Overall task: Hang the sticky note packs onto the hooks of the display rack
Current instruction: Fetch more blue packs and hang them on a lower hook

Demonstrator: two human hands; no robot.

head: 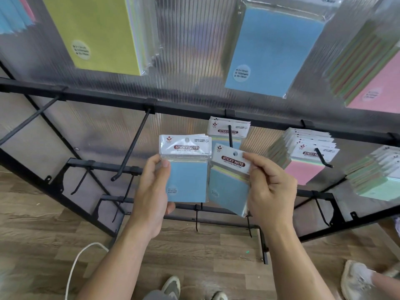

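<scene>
Both forearms rise from the bottom of the frame towards the centre, bare and roughly parallel, and the hands are held up side by side in front of the rack [194,109]. The left hand [154,185] grips a blue stack [187,176] of packs upright by its left edge, with the thumb pressed on the front just under the white header and the fingers wrapped behind. The right hand [270,185] pinches a single blue pack [227,187] by the right end of its header between thumb and forefinger, while its other fingers curl loosely below. This pack tilts clockwise, and its left edge is just beside the stack. Its hanging hole sits just under the tip of a black hook [230,137] in the upper centre and is not threaded on it. More hung packs [218,129] sit further back on that hook. To the right, pink packs [305,169] hang on the next hook. Wood floor [43,224] and a white cable [75,263] lie lower left.
</scene>
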